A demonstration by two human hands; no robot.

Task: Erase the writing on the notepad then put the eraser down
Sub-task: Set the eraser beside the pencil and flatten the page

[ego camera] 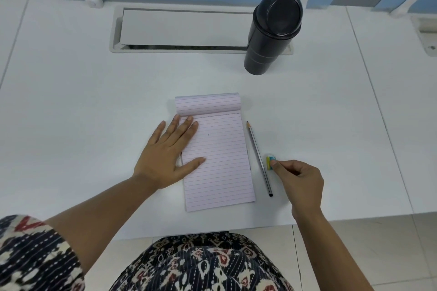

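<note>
Two bare hands work over a white desk in the head view. Lying near the middle of the desk is the notepad, lined and pale pink, its upper sheets folded back over the far edge. The open page looks almost blank; only a tiny dark speck shows near its centre. The left hand lies flat with fingers spread, palm on the desk at the pad's left edge, fingertips and thumb resting on the page; it grips nothing. Just right of the pad a pencil lies on the desk, tip pointing away. Right of the pencil's middle sits the eraser, small, with a yellow and blue wrapper, resting on the desk. The right hand reaches in from the near right with fingers curled; its thumb and forefinger tips touch the eraser's near right end, pinched on it. At the far right a black lidded container stands beside a recessed cable tray.
</note>
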